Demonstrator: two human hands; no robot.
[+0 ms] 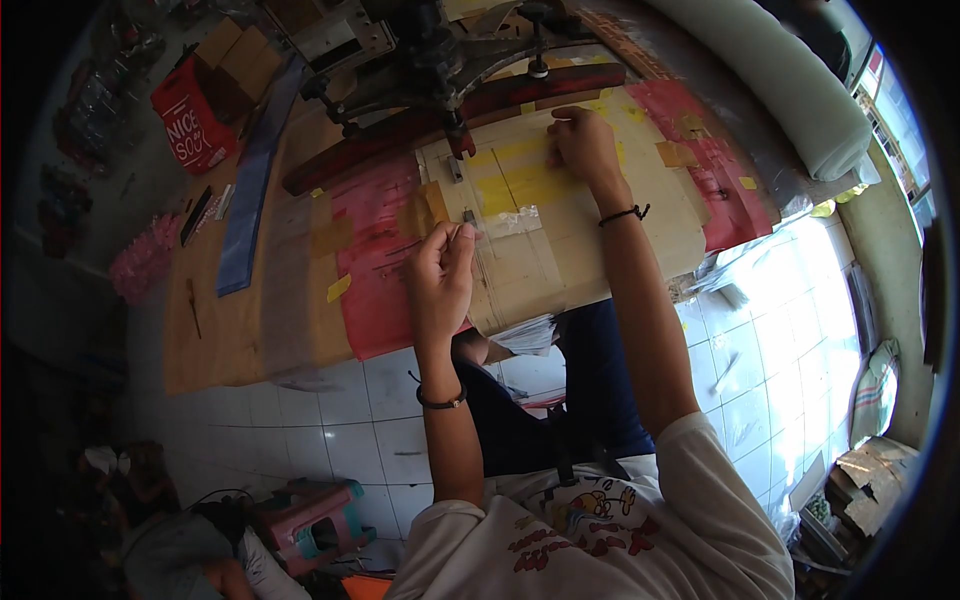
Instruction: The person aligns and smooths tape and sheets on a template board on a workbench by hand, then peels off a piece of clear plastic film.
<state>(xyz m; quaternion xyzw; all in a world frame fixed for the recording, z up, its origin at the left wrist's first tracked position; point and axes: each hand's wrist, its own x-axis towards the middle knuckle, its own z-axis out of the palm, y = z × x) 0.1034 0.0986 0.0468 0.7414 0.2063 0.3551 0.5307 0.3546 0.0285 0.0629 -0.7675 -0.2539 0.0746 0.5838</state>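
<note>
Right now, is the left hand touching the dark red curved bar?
Apart: the head view shows tan board plainly between the left hand and red bar.

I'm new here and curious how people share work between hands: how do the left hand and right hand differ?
The right hand reaches farther from the body than the left hand. A small dark piece shows at the left hand's thumb tip; none shows at the right hand. The left wears a thicker wristband, the right a thinner cord. Both are bare, fingers bent.
</note>
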